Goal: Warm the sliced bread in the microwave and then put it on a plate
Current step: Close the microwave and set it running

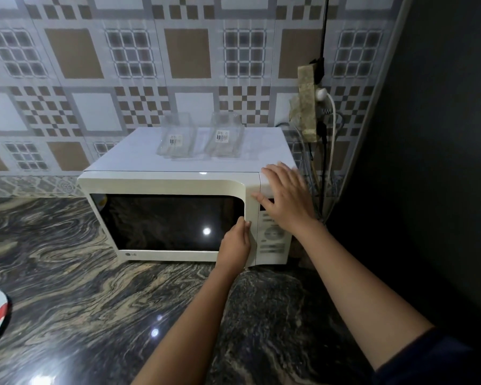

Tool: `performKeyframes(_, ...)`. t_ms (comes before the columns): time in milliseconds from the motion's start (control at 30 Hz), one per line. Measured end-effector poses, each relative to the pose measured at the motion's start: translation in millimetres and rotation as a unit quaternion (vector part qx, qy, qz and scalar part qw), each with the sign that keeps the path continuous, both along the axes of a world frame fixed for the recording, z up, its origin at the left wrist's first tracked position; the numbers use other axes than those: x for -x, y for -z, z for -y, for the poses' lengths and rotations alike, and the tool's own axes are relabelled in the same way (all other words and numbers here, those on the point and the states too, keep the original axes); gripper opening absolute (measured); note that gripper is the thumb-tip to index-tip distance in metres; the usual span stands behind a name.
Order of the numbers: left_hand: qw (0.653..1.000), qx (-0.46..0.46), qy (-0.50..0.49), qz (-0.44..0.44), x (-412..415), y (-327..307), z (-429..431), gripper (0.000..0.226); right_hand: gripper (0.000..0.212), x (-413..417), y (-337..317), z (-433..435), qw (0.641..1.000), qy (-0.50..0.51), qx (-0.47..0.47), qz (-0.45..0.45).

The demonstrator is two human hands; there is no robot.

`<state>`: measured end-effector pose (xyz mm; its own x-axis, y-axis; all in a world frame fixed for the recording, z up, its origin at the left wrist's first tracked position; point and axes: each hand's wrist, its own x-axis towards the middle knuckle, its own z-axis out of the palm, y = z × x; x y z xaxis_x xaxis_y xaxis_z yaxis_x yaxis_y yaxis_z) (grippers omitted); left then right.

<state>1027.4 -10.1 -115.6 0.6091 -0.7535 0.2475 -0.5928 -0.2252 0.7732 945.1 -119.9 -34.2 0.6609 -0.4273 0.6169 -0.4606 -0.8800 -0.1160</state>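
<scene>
Clear tubs (175,140) atop microwave (178,182), L hand (235,245) gripping door (167,220)

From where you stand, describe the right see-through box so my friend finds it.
Find the white LG microwave on the dark marbled counter. On top, right of the left clear container, stands the right clear container, nearer the white wall plug.

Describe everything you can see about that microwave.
The microwave is a cream-white box with an LG mark, standing on the dark marbled counter. Its dark-windowed door looks closed. The left hand grips the door's right edge; the right hand lies flat over the control panel's top. Two clear containers sit on top.
</scene>
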Motion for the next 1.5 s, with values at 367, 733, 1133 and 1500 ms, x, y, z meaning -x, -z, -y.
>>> performKeyframes(367, 1.0, 0.013, -0.008, 0.009, -3, 6, 4, 0.032, 0.093, 33, 87, 15, 0.921, 0.038, -0.343, 0.179)
performKeyframes(733, 0.999, 0.024, -0.007, 0.022, -2, 9, 4, 0.027, 0.093, 27, 127, 10, 0.904, 0.071, -0.397, 0.141)
performKeyframes(1133, 0.999, 0.03, -0.007, 0.039, -2, 8, 3, 0.032, 0.083, 24, 124, -3, 0.915, 0.114, -0.375, 0.1)
performKeyframes(1500, 1.0, 0.024, -0.008, -0.017, -8, 16, -1, 0.032, 0.051, 13, 110, -9, 0.863, 0.106, -0.471, 0.151)
